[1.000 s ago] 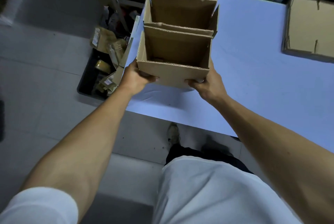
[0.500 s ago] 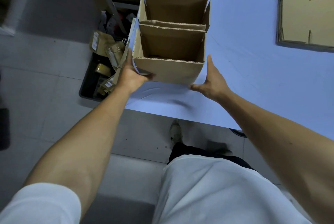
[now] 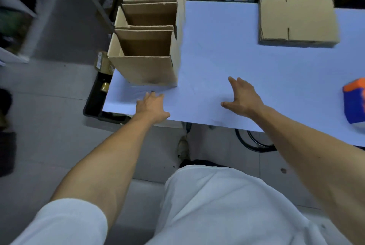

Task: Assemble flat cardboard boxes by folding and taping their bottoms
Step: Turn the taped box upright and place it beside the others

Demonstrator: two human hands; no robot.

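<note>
A row of several open-topped assembled cardboard boxes runs along the left edge of the white table [image 3: 227, 51]. The nearest assembled box [image 3: 146, 70] stands upright at the table's front left corner. My left hand [image 3: 152, 107] hovers open just in front of that box, apart from it. My right hand [image 3: 242, 96] is open with fingers spread over the table's bare middle, holding nothing. A stack of flat cardboard boxes [image 3: 297, 19] lies at the back right of the table.
An orange and blue tape dispenser [image 3: 354, 102] sits at the table's right edge. A black bin [image 3: 94, 98] of clutter stands on the floor left of the table. Shelving rises at the far left. My foot [image 3: 182, 146] is under the table's front edge.
Both hands have let go of the nearest box and drawn back toward me; the right hand swung rightward over the table. The box now stands alone in the row.
</note>
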